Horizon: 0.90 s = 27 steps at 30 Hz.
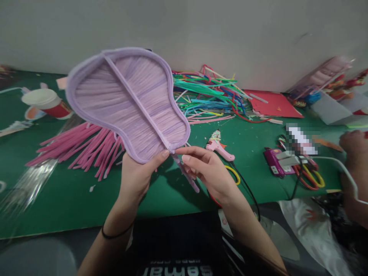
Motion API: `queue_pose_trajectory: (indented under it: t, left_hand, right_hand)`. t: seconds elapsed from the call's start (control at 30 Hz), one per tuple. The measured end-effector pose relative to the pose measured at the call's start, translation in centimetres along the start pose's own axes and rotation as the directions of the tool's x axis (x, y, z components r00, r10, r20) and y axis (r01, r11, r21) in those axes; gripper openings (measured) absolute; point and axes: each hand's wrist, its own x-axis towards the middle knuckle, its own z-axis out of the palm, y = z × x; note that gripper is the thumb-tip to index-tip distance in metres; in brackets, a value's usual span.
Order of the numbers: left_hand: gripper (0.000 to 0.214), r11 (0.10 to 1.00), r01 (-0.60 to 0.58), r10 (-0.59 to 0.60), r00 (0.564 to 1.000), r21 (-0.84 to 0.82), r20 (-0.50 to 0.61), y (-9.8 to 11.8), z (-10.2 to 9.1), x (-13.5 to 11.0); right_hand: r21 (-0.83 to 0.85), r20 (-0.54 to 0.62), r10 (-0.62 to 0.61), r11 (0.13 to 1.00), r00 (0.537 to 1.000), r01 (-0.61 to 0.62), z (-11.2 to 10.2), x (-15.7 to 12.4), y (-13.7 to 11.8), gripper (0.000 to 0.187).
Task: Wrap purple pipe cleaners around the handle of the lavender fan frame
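A lilac hand fan point(117, 90) made of pipe cleaners is held up over the table, its wide end tilted to the upper left. A raised rib runs along its middle to a short wrapped handle point(188, 178). My left hand point(138, 172) grips the fan's lower edge, the thumb pressed close to where rib and handle meet. My right hand point(205, 166) is at that same joint from the right, index fingertip on it, thumb and other fingers curled about the upper handle. The left fingers behind the fan are hidden.
Pink pipe cleaners point(83, 147) and a paper cup point(47, 101) lie left. Behind are a heap of coloured pipe cleaners point(209, 92) and a red sheet point(274, 104). A pink glue gun point(220, 147), scissors point(312, 178) and a power strip point(284, 161) are right, near another person's hand point(355, 147).
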Motion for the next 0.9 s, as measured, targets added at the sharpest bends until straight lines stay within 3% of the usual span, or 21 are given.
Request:
queue_pose_trajectory:
  t: [0.1, 0.17, 0.3, 0.53, 0.67, 0.9]
  left_hand:
    - [0.046, 0.994, -0.109, 0.109, 0.994, 0.016, -0.021, 0.1, 0.1, 0.2]
    - [0.049, 0.996, -0.093, 0.093, 0.996, 0.005, 0.006, 0.2, 0.3, 0.2]
    - [0.048, 0.991, -0.133, 0.133, 0.991, 0.023, 0.023, 0.1, 0.7, 0.0]
    - [0.031, 0.963, -0.208, 0.221, 0.973, 0.170, -0.061, 0.1, 0.9, -0.5]
    - [0.031, 0.922, -0.229, 0.256, 0.966, 0.311, -0.048, 0.1, 0.5, -0.7]
    - [0.030, 0.901, -0.238, 0.268, 0.963, 0.363, -0.035, -0.6, -0.1, -0.6]
  right_hand:
    - [-0.281, -0.134, -0.222, 0.943, 0.966, 0.178, 0.1, 0.1, 0.7, 0.015]
    - [-0.350, -0.124, -0.234, 0.920, 0.964, 0.178, 0.1, 0.4, 1.2, 0.018]
    - [-0.242, -0.078, -0.126, 0.965, 0.989, 0.104, 0.1, 1.3, 1.5, 0.027]
    - [-0.165, -0.127, -0.135, 0.980, 0.983, 0.113, 0.8, 1.5, 1.4, 0.028]
    - [-0.120, -0.160, -0.123, 0.987, 0.979, 0.104, 1.2, 1.6, 1.6, 0.029]
    - [-0.048, -0.197, -0.122, 0.992, 0.973, 0.114, 1.6, 1.8, 1.7, 0.028]
